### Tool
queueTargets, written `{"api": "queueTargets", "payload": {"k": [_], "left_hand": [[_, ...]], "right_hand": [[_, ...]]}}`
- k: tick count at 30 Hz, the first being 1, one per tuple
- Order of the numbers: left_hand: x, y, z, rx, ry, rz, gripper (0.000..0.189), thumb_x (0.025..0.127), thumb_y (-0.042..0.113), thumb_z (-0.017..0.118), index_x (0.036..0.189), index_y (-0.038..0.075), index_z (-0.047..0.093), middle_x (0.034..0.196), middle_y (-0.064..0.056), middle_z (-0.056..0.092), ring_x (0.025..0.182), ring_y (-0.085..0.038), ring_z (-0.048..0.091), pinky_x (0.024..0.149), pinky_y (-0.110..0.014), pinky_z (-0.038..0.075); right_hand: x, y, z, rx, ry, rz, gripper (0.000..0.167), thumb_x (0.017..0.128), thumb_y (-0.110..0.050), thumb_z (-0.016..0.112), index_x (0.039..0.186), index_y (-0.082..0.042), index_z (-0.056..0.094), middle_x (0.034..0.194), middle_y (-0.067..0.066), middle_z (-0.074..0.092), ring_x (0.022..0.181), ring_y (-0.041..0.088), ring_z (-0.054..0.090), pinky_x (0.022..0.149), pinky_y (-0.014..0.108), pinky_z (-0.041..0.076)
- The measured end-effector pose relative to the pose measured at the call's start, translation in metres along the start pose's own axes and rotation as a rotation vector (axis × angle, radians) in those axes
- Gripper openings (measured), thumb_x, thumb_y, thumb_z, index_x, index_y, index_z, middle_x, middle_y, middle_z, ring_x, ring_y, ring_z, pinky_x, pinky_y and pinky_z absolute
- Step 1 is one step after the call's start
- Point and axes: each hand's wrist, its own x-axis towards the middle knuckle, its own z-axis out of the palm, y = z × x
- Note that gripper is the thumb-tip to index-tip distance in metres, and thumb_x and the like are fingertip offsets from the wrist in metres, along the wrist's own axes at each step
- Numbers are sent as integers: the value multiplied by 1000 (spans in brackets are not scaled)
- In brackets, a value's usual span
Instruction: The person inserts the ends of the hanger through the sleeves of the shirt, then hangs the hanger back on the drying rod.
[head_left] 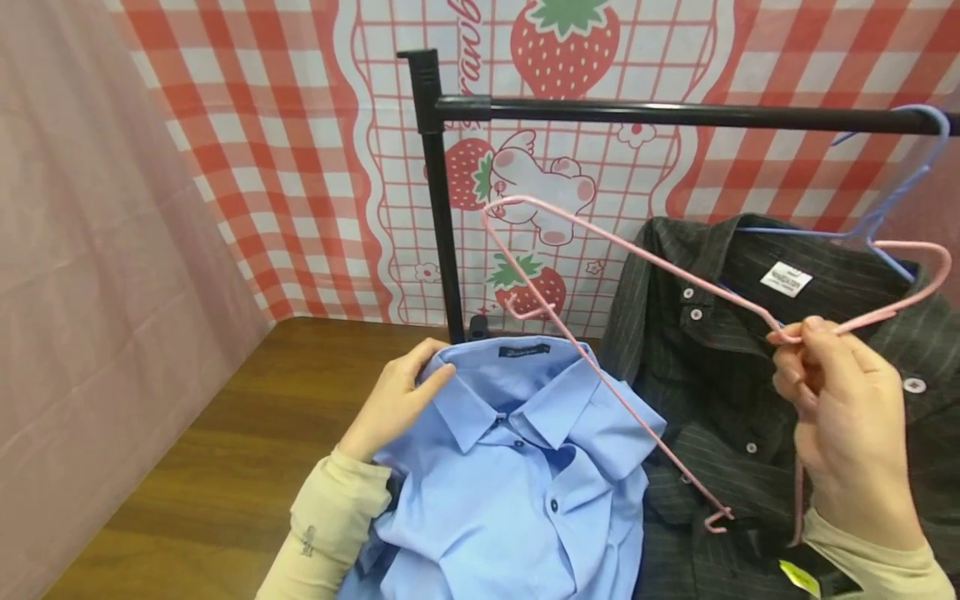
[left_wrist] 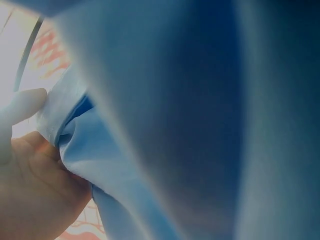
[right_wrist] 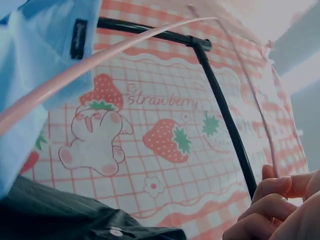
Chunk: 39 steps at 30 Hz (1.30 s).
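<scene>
A light blue button-up shirt [head_left: 480, 492] hangs raised in front of the person, collar uppermost, with a dark label inside its neck. The left hand [head_left: 397, 396] grips it beside the collar, thumb in front and fingers behind the cloth. In the left wrist view, blue fabric [left_wrist: 115, 145] fills most of the picture. The right hand [head_left: 847, 400] pinches a pink wire hanger [head_left: 637, 250] at its neck, just below the hook. The hanger is tilted, and its long lower bar crosses in front of the blue shirt's right shoulder.
A black clothes rack [head_left: 637, 112] stands behind the hands. From its bar hangs a dark striped shirt [head_left: 675, 433] on a blue hanger [head_left: 892, 200], overlapped by the blue shirt and right hand. A wooden tabletop [head_left: 202, 467] lies below, with a strawberry-print cloth [head_left: 255, 150] behind.
</scene>
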Motion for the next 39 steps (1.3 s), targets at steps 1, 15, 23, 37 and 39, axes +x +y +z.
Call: {"api": "queueTargets", "payload": {"k": [1,15,23,37,39], "left_hand": [[0,1,0,0,1,0,19,94,26,51,109,17,57,99,3,63,86,-9,55,78,-29,45],[1,2,1,1,8,32,15,92,22,53,103,15,60,92,3,62,80,-10,53,73,-26,44],[1,3,5,-1,-34,29,18,93,25,52,107,17,59,97,4,62,84,-9,55,76,-27,45],[1,4,8,-20,-56,31,18,93,27,52,106,19,60,93,5,62,82,-9,54,75,-27,45],[0,4,8,-20,-59,31,18,93,27,52,107,19,59,94,5,63,83,-9,54,76,-27,45]], "right_hand": [[0,3,-2,74,-13,7,29,94,2,40,77,15,60,58,11,53,45,14,31,45,23,7],[-18,22,-3,296,-79,-48,33,96,7,26,89,20,56,58,11,45,46,15,22,47,23,9],[-8,16,11,550,-116,17,40,99,-6,25,88,19,53,59,13,39,47,16,22,48,25,10],[23,9,63,609,-32,34,36,98,-10,36,82,17,56,55,12,36,41,17,22,45,24,11],[26,6,70,593,-28,21,36,97,-10,38,82,17,56,55,12,37,41,17,23,44,24,13]]}}
